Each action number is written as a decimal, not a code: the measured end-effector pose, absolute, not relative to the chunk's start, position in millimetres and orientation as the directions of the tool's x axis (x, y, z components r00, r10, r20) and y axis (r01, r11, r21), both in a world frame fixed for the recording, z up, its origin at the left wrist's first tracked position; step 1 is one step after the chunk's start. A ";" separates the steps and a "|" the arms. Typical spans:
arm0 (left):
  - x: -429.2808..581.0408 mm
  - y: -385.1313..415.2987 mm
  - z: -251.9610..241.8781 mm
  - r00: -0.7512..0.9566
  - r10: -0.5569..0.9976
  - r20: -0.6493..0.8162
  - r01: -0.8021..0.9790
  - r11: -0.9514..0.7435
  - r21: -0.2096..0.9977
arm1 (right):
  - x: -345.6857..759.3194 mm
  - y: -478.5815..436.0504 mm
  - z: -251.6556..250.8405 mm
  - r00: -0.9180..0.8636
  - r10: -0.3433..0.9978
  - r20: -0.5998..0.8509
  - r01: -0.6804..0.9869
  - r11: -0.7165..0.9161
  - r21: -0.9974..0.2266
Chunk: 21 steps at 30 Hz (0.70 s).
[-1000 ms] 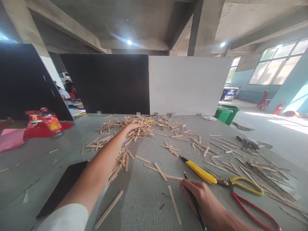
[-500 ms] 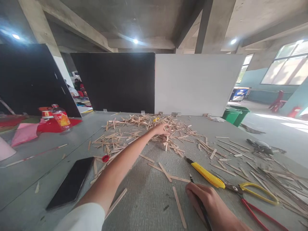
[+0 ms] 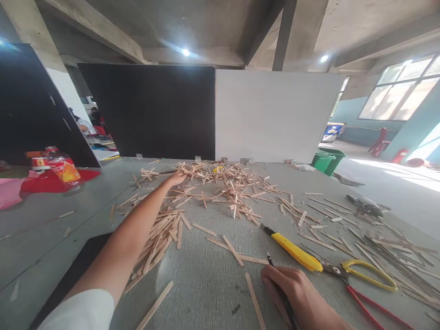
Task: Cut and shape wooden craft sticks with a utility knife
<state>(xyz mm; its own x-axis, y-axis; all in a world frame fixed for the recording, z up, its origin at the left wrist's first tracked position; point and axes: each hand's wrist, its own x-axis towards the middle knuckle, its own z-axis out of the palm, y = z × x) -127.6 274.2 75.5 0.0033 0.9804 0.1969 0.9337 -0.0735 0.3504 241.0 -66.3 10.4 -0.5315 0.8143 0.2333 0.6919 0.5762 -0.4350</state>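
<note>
Wooden craft sticks (image 3: 168,224): lay heaped about the left hand (image 3: 177,178), whose grip I could not tell; well apart, the right hand (image 3: 292,286) clamped a black pen (image 3: 288,308).

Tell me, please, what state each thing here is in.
Left hand: at the far sticks; grip unclear
Right hand: closed around the pen-like tool
Pen-like tool: held, tip exposed
Wooden sticks: loose, scattered, some crossed
Cutter: lying flat, unheld
Scissors: lying with handles spread
Black slab: flat, partly hidden by the arm
Bottle: upright
Ceiling lights: lit
</note>
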 end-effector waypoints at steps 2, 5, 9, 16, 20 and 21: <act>-104.0 277.3 63.6 0.113 0.980 0.167 0.936 -0.161 0.312 | 241.2 -67.2 8.2 -0.519 0.826 0.220 0.706 0.559 -0.435; -60.3 275.8 49.6 0.260 0.955 0.145 0.925 -0.289 0.246 | 243.9 -68.8 2.8 -0.524 0.829 0.194 0.702 0.550 -0.453; -13.6 252.3 35.6 0.378 0.908 0.182 0.906 -0.403 0.128 | 249.2 -68.7 -5.2 -0.523 0.839 0.152 0.701 0.524 -0.484; 17.5 176.3 30.7 0.585 0.729 0.356 0.798 -0.595 -0.095 | 249.6 -67.9 -9.6 -0.495 0.859 0.133 0.717 0.490 -0.496; 23.8 162.2 37.2 0.831 0.505 0.232 0.548 -0.815 -0.187 | 246.5 -69.6 -3.0 -0.479 0.866 0.141 0.717 0.479 -0.506; 22.2 165.4 39.6 0.858 0.477 0.191 0.509 -0.840 -0.188 | 246.2 -70.0 -1.6 -0.477 0.867 0.146 0.717 0.480 -0.505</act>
<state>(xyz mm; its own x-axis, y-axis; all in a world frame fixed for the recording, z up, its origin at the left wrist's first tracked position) 22.2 165.4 39.6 0.8578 0.4772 0.1908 0.5091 -0.8399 -0.1881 246.2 -70.0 -1.6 -0.4769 0.8668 0.1460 0.7173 0.4797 -0.5053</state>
